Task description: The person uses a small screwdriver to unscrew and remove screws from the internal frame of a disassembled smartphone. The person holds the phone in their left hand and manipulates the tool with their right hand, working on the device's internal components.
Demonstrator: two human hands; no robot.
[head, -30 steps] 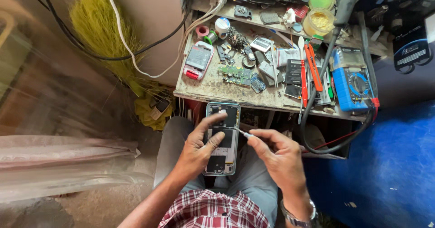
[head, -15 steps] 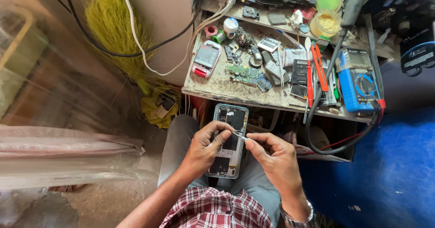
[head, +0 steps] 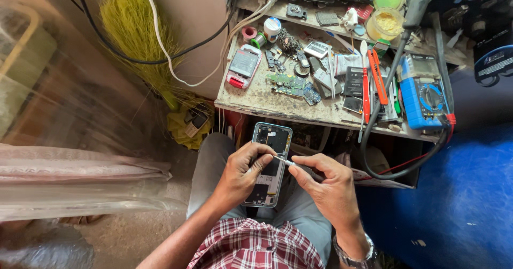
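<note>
An opened phone (head: 270, 154) with its back cover off and its inner parts showing lies over my lap. My left hand (head: 243, 174) grips the phone from its left side, thumb and fingers across the middle. My right hand (head: 327, 186) pinches a thin metal tool (head: 286, 162), a small screwdriver or tweezers. The tool's tip touches the phone's middle, right beside my left fingertips. A watch sits on my right wrist.
A cluttered workbench (head: 267, 100) stands just beyond my knees with circuit boards (head: 291, 84), a red-edged phone (head: 243, 66), a blue multimeter (head: 425, 92), red-handled tools (head: 374, 76) and jars. Cables (head: 176, 50) hang by a straw broom (head: 133, 28) on the left. Blue floor lies on the right.
The view has shifted slightly. Both hands stay on the phone, with the tool tip still at its middle.
</note>
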